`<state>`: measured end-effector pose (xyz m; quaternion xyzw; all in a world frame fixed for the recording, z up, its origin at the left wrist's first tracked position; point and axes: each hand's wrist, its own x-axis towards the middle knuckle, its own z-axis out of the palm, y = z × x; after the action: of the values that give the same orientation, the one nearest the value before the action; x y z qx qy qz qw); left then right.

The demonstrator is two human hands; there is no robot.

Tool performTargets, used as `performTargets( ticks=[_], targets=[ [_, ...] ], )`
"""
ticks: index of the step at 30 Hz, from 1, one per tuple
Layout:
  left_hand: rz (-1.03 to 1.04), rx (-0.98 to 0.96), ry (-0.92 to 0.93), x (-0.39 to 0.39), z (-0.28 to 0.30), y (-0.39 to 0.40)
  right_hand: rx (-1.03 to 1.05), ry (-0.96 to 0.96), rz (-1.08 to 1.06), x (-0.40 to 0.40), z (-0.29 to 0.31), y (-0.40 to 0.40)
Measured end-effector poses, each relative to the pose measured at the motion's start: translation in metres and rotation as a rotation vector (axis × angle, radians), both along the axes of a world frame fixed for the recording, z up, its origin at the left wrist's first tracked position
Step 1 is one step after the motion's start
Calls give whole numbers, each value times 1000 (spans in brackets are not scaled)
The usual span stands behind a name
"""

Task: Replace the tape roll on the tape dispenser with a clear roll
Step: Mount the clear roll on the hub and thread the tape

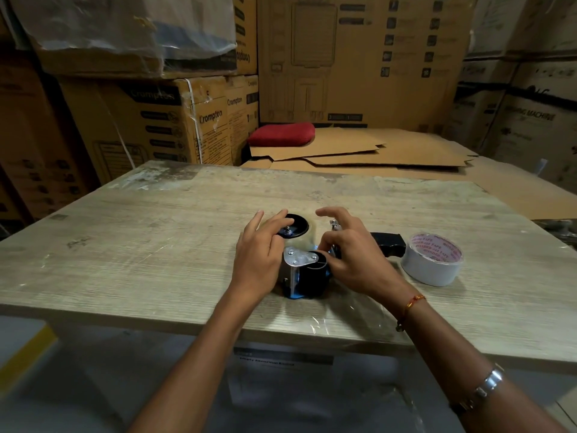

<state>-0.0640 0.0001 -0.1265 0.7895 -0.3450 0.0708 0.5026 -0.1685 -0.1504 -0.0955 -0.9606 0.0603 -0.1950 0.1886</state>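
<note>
My tape dispenser [304,270] lies on its side on the desk [156,245], right in front of me. The clear roll [307,234] sits on the black wheel at the far end of it, with the flat side of the roll facing up. The long way of the dispenser runs away from me, and its black handle [388,243] sticks out to the right.

My left hand [260,254] rests on the roll and the wheel, with fingers mostly straight, pressing down. My right hand [349,254] is at the near part, and its grip is narrow: thumb and a finger pinch close by the silver plate. I think they hold the loose end of the clear tape, but I cannot see it well.

The white roll [432,259] lies on the desk, off to the right, beside the handle.

The loose end has to go from the roll toward me, through the front part. My right hand is nearer to that spot.
</note>
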Motion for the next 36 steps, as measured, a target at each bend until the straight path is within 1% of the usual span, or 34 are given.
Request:
performTargets(
  ticks=[4,7,9,12,13,15,17,24,31,33,36],
  targets=[
    [-5,-5,9,1,-1,-1,3,7,31,-1,2,-1],
    [-4,1,-6,2,-2,0,-40,-7,51,-4,4,-1],
    [-1,6,-6,2,-2,-1,-118,-12,32,-9,4,2],
    [-10,0,19,8,-6,-1,-318,3,-100,-18,5,15],
    [-19,-17,32,10,-7,-1,-336,6,-139,-20,5,20],
    [-34,-49,44,12,-9,-2,-286,-11,-167,-22,4,26],
    [-36,-59,35,10,-8,-4,-207,-28,-152,-23,-1,24],
    [11,-29,-6,3,-7,-4,3,-75,6,-26,-6,8],
    [11,-24,-12,1,-4,-4,117,-68,121,-34,-2,0],
    [12,-28,-26,2,-4,-3,118,-78,135,-36,-2,0],
    [73,-115,-107,-9,0,4,92,-132,123,-40,-7,-2]
  ],
)
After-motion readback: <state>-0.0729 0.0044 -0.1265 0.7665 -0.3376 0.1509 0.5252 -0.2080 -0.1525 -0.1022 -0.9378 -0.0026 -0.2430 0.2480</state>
